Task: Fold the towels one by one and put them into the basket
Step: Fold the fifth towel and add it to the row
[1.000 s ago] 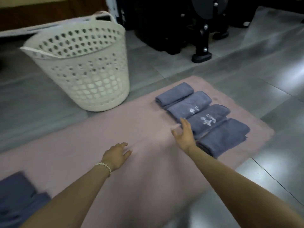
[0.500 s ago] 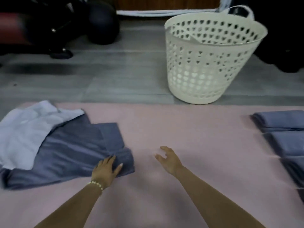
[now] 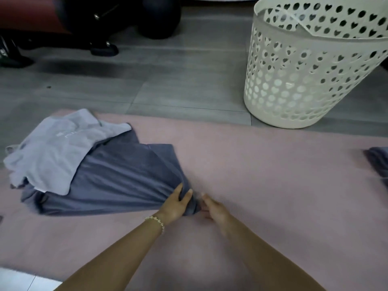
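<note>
1. The left hand (image 3: 175, 203) is reaching out a little below the middle of the frame. Its fingers and thumb are pinching one corner of a dark blue towel (image 3: 117, 175).
2. The dark blue towel is lying open on a pink mat (image 3: 273, 175), in the left middle of the frame. The cloth is bunching into long wrinkles, and they are all running toward the pinched corner.
3. The right hand (image 3: 214, 208) is sitting just beside the left hand, on its right side. Its fingers are curling in right next to the towel corner. That spot is blurry, so I cannot tell if this hand is holding the cloth or only touching it.
4. A light blue towel (image 3: 56, 148) is lying crumpled on top of the dark one, at the left side of the frame.
5. The basket (image 3: 304, 70) is standing in the upper right of the frame, well apart from both hands. It is white with little heart holes. It is sitting on the grey floor (image 3: 168, 80), just past the far edge of the mat.
6. A folded towel (image 3: 378, 160) is peeking in at the right edge of the frame, on the mat.
7. A bead bracelet (image 3: 156, 220) is hanging on the left wrist.
8. A black machine (image 3: 84, 22) is standing on the floor in the upper left of the frame.
</note>
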